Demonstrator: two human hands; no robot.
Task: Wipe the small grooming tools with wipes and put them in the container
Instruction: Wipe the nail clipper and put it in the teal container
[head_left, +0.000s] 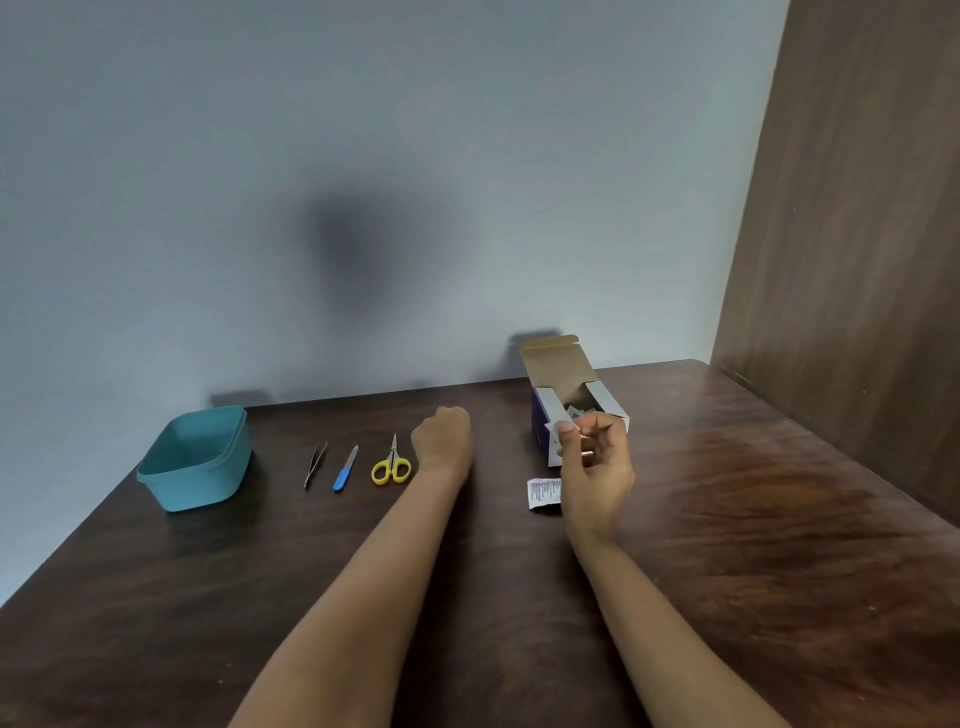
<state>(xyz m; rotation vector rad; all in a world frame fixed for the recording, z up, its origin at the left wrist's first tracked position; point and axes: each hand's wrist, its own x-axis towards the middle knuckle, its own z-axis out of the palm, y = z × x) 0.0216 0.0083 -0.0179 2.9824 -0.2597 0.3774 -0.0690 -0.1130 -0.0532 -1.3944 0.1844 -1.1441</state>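
Observation:
Three tools lie in a row on the dark wooden table: metal tweezers (315, 464), a blue-handled nail file (345, 468) and yellow-handled scissors (392, 464). Left of them stands an empty teal container (195, 457). My left hand (442, 436) rests on the table just right of the scissors, fingers curled, holding nothing that I can see. My right hand (595, 462) is raised in front of the open wipe box (569, 400) and pinches a small white wipe packet (557, 441). A second white packet (543, 492) lies on the table below that hand.
A grey wall runs behind the table's far edge (363, 397). A brown wooden panel (852, 234) rises along the table's right side. The wipe box's lid flap stands upright at the back.

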